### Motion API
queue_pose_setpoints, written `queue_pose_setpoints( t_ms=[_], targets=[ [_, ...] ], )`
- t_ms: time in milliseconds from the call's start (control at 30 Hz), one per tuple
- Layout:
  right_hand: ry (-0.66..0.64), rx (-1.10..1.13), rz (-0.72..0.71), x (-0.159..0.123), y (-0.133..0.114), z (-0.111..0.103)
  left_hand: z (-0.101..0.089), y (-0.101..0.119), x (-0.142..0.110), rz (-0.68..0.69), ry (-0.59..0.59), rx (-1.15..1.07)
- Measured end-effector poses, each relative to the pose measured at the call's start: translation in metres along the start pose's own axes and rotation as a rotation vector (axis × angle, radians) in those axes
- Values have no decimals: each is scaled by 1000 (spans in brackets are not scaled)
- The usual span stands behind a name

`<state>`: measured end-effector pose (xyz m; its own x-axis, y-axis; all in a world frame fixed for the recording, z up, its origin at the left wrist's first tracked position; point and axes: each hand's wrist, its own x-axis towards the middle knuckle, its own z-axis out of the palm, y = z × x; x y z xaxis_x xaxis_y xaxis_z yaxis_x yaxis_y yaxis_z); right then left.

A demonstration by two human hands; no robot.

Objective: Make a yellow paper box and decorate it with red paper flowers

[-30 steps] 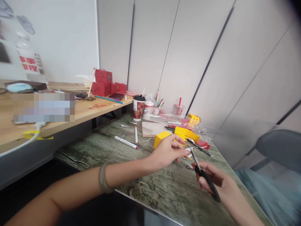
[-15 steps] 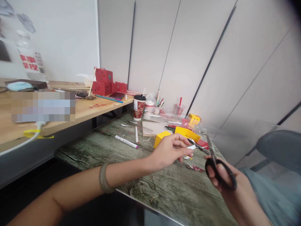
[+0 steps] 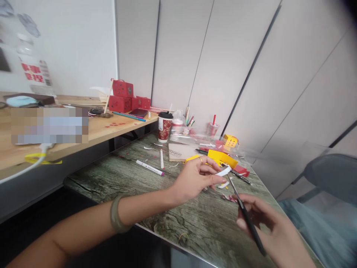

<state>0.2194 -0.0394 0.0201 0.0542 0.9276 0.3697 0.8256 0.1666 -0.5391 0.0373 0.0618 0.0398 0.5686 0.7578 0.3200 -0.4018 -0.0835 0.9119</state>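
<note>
My left hand (image 3: pixel 195 178) pinches a small white paper strip (image 3: pixel 224 171) above the wood-grain table (image 3: pixel 156 201). A green bangle (image 3: pixel 115 219) sits on that wrist. My right hand (image 3: pixel 267 227) is closed round black-handled scissors (image 3: pixel 245 214), whose blades point up toward the strip and stop just below it. Small red paper scraps (image 3: pixel 230 198) lie on the table under the blades. Yellow card pieces (image 3: pixel 221 157) lie just behind my left hand.
White markers (image 3: pixel 150 168) lie on the table's left part. A red paper cup (image 3: pixel 164 127), pens in a holder (image 3: pixel 188 123) and a yellow paper box (image 3: pixel 230 141) stand at the back. Red boxes (image 3: pixel 122 97) sit on the wooden desk (image 3: pixel 106 130) at left. A grey chair (image 3: pixel 331 175) is at right.
My right hand swung the scissors away to the right, then brought them back with the blades aimed at the strip. My left hand lifted the white strip slightly.
</note>
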Motion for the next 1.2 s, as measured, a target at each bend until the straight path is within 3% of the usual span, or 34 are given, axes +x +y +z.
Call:
queue_pose_setpoints(
  t_ms=[233, 633, 1200],
  targets=[
    [222, -259, -212, -1, -18, -3, 3, 2, -4, 28, 7, 11],
    [92, -14, -20, -1, -14, -2, 3, 1, -4, 31, 5, -14],
    [80, -47, -25, 1, -15, -5, 4, 5, -6, 19, 13, 2]
  ],
)
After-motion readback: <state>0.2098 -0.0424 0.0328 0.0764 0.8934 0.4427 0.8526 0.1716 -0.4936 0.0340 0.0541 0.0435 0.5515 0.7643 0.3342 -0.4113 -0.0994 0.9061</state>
